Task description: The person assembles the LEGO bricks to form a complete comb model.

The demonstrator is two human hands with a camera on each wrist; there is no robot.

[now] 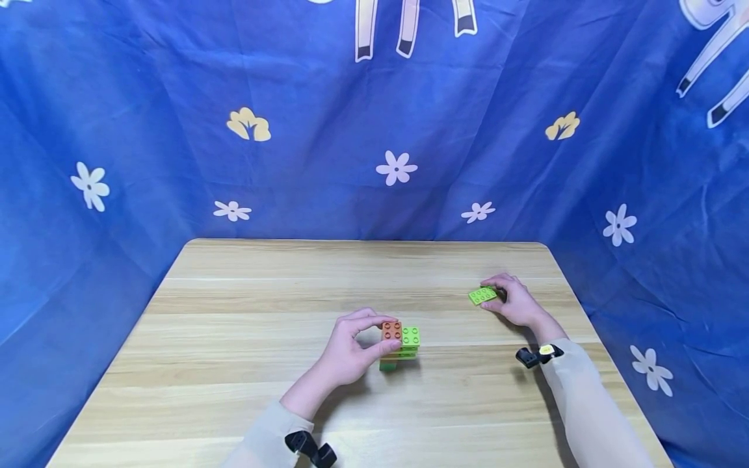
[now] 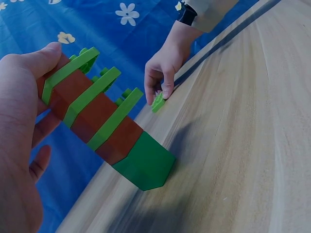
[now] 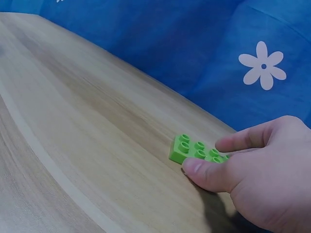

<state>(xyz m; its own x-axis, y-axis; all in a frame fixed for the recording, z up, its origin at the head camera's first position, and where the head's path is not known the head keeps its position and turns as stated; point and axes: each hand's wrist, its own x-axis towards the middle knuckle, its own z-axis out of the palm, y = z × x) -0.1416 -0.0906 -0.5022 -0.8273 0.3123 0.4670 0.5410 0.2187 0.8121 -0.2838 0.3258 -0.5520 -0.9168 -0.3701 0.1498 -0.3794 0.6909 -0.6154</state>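
A tower of toy bricks [image 2: 99, 104] has a dark green brick [image 2: 146, 162] at its base. Above it, red-brown bricks alternate with thin lime-green plates that jut out to one side. My left hand [image 1: 348, 351] grips the tower's top brown brick [image 1: 391, 331] between thumb and fingers. Whether the base touches the table is hard to tell. Off to the right, my right hand [image 1: 515, 302] pinches a flat lime-green studded brick [image 3: 194, 150] by its sides, at or just over the tabletop. The hand covers that brick's near end.
Both hands are over a light wood-grain table [image 1: 246, 312]. A blue cloth [image 1: 316, 162] with printed flowers and animal legs hangs behind it and along the sides. Each sleeve carries a black strap device, one at the left wrist [image 1: 310, 448] and one at the right wrist [image 1: 538, 354].
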